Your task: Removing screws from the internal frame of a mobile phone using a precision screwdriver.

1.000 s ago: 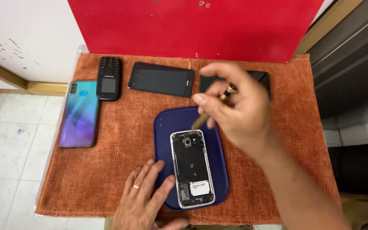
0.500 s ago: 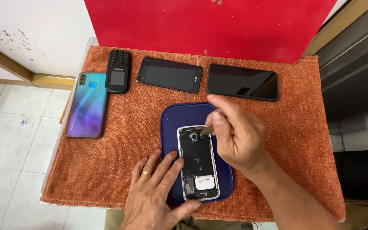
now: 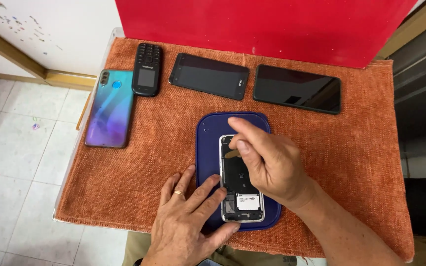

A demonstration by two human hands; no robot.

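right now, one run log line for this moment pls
left hand: flat, steadying opened phone | right hand: pinching small brown tool at phone's top | phone: on blue mat | cloth: four other phones

Small table covered by orange woven cloth [image 3: 149, 162]. Far edge, left to right: blue-violet phone face down [image 3: 109, 108], black keypad phone [image 3: 147, 69], two black smartphones [image 3: 209, 76] [image 3: 297, 89]. Near centre: dark blue mat [image 3: 205, 148].
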